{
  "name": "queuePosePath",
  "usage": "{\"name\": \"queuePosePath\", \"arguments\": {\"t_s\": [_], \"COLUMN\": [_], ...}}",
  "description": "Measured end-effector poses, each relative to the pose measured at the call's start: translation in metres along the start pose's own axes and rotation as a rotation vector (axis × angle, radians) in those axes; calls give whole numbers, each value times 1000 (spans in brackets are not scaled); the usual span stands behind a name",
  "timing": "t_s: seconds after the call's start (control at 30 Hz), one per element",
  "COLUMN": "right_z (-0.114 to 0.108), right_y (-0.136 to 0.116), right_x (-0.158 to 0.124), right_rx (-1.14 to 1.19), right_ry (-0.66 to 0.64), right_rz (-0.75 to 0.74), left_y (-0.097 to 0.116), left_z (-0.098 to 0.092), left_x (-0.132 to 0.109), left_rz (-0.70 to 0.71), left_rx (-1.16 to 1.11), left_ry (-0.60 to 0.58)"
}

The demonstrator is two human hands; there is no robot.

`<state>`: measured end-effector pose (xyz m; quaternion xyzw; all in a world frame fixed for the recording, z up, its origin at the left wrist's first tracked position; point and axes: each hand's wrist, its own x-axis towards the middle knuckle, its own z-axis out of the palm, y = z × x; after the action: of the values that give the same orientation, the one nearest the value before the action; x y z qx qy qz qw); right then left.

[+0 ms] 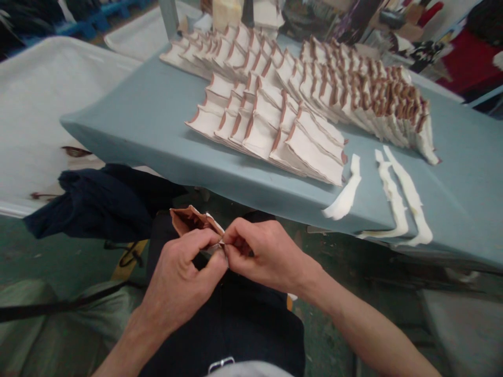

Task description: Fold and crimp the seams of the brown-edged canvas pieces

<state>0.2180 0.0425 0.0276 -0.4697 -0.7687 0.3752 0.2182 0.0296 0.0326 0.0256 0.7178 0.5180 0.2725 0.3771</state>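
Folded piece (191,219), brown inside and pale at the edge, between two bare hands

Head view. One folded piece, located in front of the near edge of the table (129,120), above a dark-clothed lap (251,330). Its brown, hollow inner side faces up and away from the person; the near end is covered by fingers.

Left hand (188,272): thumb and forefinger closed in a pinch on the near edge of the piece. Right hand (261,254): thumb and forefinger likewise pinched together on the same edge, fingertips touching or nearly touching those of the left; the other fingers are curled in. Exactly which layer each pinch has hold of cannot be told.

On the table, blue-grey surface: one front stack (251,123) of pale pieces with brown edges, overlapping in rows; behind it, a rear left group (231,50) and a longer right-hand group (361,91) of similar make, set close together. Right of the front stack: three white strips (346,196), irregular, two lying side by side, ends towards the near edge.

Left of the table: white tub (55,68); dark blue cloth (98,204) at its near side. Lower left: green sack (47,330). Lower centre: metal buckle (220,363).
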Motion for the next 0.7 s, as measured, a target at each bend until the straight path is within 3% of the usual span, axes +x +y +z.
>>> {"name": "queuePosePath", "arguments": {"t_s": [0.13,0.27,0.47,0.7], "right_z": [8,7,-3,-14], "right_y": [2,5,7,7], "right_x": [3,2,-4,-2], "right_rx": [387,555,544,509], "right_ry": [-13,-56,-108,-164], "right_rz": [234,316,278,295], "left_y": [-5,-11,-12,-12], "left_z": [4,2,-7,-10], "left_x": [2,5,10,8], "left_rz": [-71,-74,-68,-35], "left_rx": [-104,-197,-239,-159], "left_ry": [-11,-84,-253,-305]}}
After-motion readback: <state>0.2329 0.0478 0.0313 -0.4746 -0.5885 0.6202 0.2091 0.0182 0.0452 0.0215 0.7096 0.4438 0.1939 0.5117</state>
